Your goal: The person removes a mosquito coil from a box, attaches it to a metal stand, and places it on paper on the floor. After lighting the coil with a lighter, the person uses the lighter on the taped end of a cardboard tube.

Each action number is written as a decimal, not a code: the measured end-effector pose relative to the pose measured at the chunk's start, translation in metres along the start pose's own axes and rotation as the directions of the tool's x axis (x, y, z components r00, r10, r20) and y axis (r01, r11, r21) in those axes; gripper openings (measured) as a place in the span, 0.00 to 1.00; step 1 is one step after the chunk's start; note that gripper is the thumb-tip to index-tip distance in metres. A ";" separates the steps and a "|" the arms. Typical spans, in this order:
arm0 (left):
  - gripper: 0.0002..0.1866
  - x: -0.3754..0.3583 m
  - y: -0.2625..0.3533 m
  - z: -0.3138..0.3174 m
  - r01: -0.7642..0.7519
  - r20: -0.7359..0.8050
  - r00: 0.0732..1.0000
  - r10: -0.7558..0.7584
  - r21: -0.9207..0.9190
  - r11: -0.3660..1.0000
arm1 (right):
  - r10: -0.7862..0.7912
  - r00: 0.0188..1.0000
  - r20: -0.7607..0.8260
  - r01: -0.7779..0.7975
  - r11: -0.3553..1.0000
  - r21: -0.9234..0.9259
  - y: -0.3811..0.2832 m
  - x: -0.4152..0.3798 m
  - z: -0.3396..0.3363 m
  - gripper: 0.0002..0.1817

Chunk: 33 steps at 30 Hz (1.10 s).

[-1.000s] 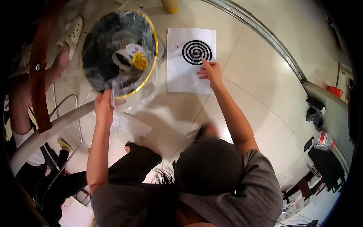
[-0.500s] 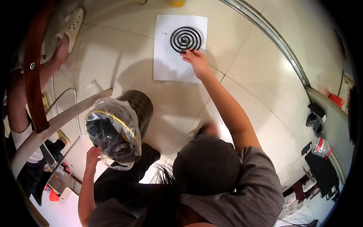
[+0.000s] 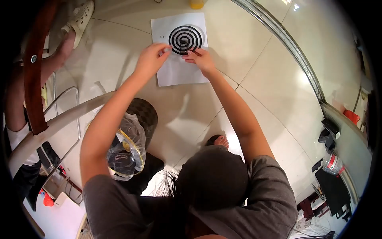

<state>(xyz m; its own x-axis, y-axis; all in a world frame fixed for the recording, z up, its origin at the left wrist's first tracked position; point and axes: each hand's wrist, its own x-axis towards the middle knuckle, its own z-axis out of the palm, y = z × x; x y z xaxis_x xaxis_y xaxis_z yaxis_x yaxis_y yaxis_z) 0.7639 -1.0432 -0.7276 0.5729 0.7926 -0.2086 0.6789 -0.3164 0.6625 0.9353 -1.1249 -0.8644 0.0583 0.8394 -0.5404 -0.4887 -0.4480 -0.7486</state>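
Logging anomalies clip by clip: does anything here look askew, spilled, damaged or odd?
Little stands out. The black spiral coil lies whole on the white paper sheet, with the left hand and right hand at its lower edge. A few dark specks lie beside it. The bin with the clear plastic liner stands tilted, nothing spilled.

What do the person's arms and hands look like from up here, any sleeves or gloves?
Both arms are bare from the short grey T-shirt sleeves down. The left hand and right hand wear no gloves. No watch, ring or band can be made out on either wrist.
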 end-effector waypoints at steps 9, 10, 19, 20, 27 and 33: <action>0.12 0.078 -0.026 0.059 -0.229 0.006 0.970 0.245 0.378 0.897 | -0.056 0.998 -0.010 0.057 0.997 0.050 0.000 -0.002 0.002 0.09; 0.12 0.080 -0.024 0.057 -0.239 0.005 0.968 0.252 0.339 0.910 | -0.055 0.998 -0.018 0.056 0.997 0.056 0.002 -0.001 0.002 0.08; 0.09 0.078 -0.030 0.055 -0.332 0.136 0.943 0.302 0.395 0.857 | -0.035 0.993 -0.115 0.048 0.992 0.115 0.007 -0.001 0.010 0.09; 0.09 0.078 -0.029 0.055 -0.324 0.143 0.946 0.290 0.390 0.862 | -0.027 0.992 -0.120 0.043 0.990 0.132 0.007 0.000 0.010 0.09; 0.06 0.075 -0.032 0.067 -0.383 0.031 0.917 0.397 0.339 0.859 | 0.021 0.999 -0.033 -0.007 0.932 0.362 0.003 -0.006 0.007 0.15; 0.06 0.073 -0.035 0.072 -0.411 0.028 0.904 0.427 0.334 0.848 | 0.054 0.999 -0.001 -0.048 0.881 0.471 0.004 -0.008 0.004 0.15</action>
<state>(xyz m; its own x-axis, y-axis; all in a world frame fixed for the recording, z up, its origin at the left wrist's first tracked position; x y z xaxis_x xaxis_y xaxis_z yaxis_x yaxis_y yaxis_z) 0.8149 -1.0122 -0.8177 0.8206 0.5667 0.0740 0.4938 -0.7682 0.4075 0.9296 -1.1323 -0.8615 0.0324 0.8135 -0.5807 -0.8435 -0.2894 -0.4526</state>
